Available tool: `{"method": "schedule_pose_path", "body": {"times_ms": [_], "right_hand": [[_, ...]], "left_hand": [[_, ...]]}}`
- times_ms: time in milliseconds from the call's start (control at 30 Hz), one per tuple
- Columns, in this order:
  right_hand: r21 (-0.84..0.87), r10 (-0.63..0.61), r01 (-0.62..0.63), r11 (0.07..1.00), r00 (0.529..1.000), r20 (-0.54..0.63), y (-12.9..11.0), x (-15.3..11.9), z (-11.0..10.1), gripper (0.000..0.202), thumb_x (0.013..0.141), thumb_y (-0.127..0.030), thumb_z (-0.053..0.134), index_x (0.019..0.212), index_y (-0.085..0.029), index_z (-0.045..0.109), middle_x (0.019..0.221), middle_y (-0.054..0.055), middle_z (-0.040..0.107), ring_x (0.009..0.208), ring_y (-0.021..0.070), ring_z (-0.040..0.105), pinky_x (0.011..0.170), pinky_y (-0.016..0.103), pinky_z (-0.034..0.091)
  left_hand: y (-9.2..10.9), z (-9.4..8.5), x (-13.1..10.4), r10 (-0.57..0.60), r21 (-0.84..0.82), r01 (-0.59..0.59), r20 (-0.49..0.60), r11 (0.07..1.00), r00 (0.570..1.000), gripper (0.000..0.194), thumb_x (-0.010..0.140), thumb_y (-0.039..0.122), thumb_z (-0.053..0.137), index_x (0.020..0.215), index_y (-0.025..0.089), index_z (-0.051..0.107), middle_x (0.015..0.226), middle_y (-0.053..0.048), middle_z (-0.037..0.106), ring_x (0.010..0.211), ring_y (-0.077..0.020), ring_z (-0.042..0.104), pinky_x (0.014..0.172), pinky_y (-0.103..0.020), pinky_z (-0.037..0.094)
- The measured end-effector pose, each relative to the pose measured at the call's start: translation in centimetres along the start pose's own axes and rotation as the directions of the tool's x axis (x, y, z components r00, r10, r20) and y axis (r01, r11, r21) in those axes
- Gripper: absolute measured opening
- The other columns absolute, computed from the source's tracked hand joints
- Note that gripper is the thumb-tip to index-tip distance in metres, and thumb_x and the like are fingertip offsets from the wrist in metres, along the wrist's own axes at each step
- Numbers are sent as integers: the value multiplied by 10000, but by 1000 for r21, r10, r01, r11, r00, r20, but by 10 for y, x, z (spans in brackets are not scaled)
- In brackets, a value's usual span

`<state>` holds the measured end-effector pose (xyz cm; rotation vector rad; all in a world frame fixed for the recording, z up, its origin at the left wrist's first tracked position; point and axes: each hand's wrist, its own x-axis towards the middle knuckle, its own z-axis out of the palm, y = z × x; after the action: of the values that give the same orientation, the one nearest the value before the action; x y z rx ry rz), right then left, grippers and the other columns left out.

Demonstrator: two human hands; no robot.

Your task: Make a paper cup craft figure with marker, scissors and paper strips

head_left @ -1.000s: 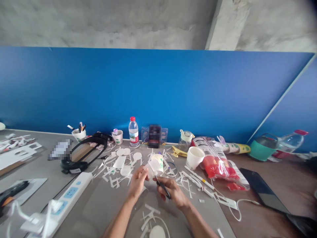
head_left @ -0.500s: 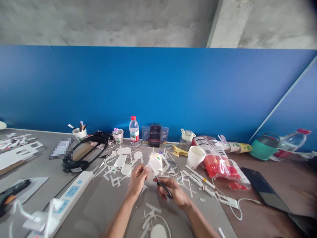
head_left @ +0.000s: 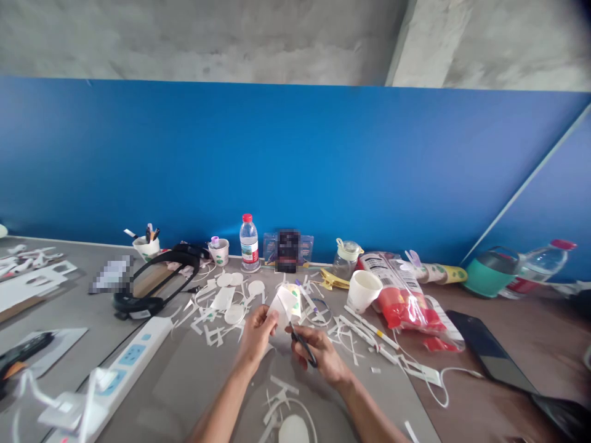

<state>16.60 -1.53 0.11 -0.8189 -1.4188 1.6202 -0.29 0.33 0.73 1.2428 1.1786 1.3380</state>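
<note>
Between thumb and fingers, my left hand [head_left: 257, 332] pinches a small piece of white paper [head_left: 282, 303], raised above the table. My right hand [head_left: 318, 351] is closed around the black handles of a pair of scissors [head_left: 305, 346]. The scissor blades point up and left and reach the lower right edge of the paper; whether they are parted I cannot tell. Just behind the paper stands a white cup with a green print [head_left: 294, 296]. White paper strips and a round disc [head_left: 294, 429] lie on the table below my hands.
Paper discs and offcuts [head_left: 234, 314] are scattered beyond my left hand. A power strip [head_left: 133, 363] and a black headset [head_left: 157, 283] lie to the left. A water bottle [head_left: 249, 243] stands at the back. On the right are a white cup [head_left: 364, 290], red packages [head_left: 406, 301] and a tablet [head_left: 489, 351].
The paper in my left hand has turned and now stands more upright, its face toward me. The scissors have shifted slightly with my right hand. The whole view has tilted a little.
</note>
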Motion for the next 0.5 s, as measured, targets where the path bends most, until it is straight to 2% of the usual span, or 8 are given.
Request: {"method": "schedule_pose_path", "body": {"times_ms": [233, 500], "right_hand": [[-19, -73, 73, 997, 997, 32, -1, 0, -1, 443, 755, -558, 641, 920, -149, 680, 553, -39, 459, 461, 74, 371, 474, 226, 309], [-6, -48, 48, 999, 999, -6, 4, 1, 0, 494, 712, -600, 669, 919, -152, 665, 560, -37, 474, 459, 79, 390, 471, 230, 315]], "left_hand": [[-2, 3, -3, -14, 4, 14, 33, 1000, 999, 361, 778, 465, 606, 577, 193, 480, 511, 47, 446, 511, -105, 387, 543, -242, 291], [-3, 4, -3, -16, -36, 17, 34, 999, 999, 345, 762, 451, 628, 572, 187, 513, 504, 46, 457, 504, -102, 390, 533, -238, 284]]}}
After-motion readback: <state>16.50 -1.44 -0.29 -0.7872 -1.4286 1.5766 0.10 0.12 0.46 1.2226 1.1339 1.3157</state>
